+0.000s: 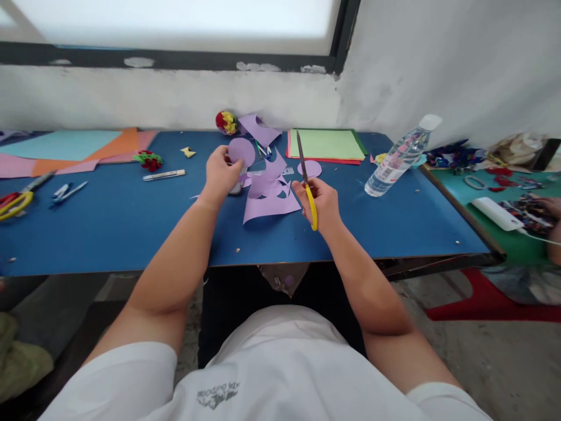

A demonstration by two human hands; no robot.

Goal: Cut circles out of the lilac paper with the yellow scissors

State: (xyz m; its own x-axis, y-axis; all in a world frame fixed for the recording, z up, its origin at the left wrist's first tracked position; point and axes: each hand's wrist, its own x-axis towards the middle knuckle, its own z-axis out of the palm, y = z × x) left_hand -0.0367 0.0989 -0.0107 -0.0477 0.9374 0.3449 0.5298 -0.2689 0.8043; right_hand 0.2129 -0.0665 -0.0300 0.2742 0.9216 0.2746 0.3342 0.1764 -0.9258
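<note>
- The left hand (221, 172) pinched a purple paper circle (241, 151) above the tabletop's (109, 222) middle; thin and floppy, it was probably best held at its rim.
- The right hand (319, 202) was closed around yellow-handled scissors (305, 175), blades together, pointing up.
- A cut purple sheet (269, 196) lay between the hands.
- A water bottle (397, 158) stood near the right edge.

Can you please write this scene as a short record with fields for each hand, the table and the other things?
left hand: holds round purple paper disc
right hand: grips yellow-handled scissors, blades pointing away
table: blue tabletop
under hands: cut purple paper sheet
right side: clear plastic water bottle, lying tilted
far edge: green paper stack
</note>
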